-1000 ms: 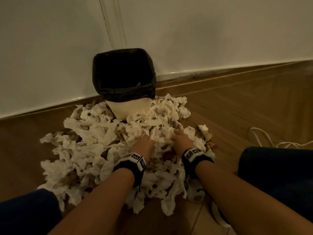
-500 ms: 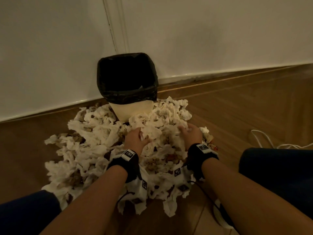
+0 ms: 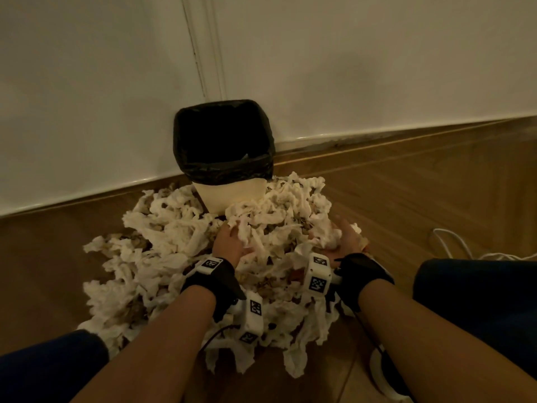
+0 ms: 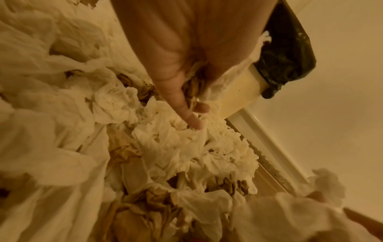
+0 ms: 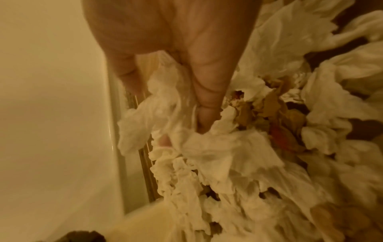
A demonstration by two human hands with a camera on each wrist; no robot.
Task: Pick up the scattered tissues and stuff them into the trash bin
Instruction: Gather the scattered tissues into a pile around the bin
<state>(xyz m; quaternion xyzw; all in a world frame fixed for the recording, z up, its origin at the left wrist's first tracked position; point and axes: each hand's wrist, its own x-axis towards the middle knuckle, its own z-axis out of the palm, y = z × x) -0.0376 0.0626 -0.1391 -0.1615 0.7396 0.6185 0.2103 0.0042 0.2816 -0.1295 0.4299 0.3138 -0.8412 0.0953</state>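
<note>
A big heap of crumpled white tissues is lying on the wooden floor, piled up against the front of the trash bin, with brownish scraps mixed in among the white. The bin, cream-sided and lined with a black bag folded over its rim, is standing upright against the white wall; its dark inside is not showing any contents. The left hand is digging into the left side of the raised central clump, fingers curling into the paper; from the left wrist camera, its thumb and a fingertip are closing on tissue just in front of the bin's cream wall. The right hand is cupping the same clump from the right side, and the right wrist view is showing its fingers wrapping round a wad of white tissue. The two hands are sitting apart, one on each flank of the clump, both gripping it. Both wrists are wearing black straps carrying white marker blocks. Dark-clothed knees are framing the scene at lower left and right. A white cable is trailing on the floor at the right, well apart from the pile.
</note>
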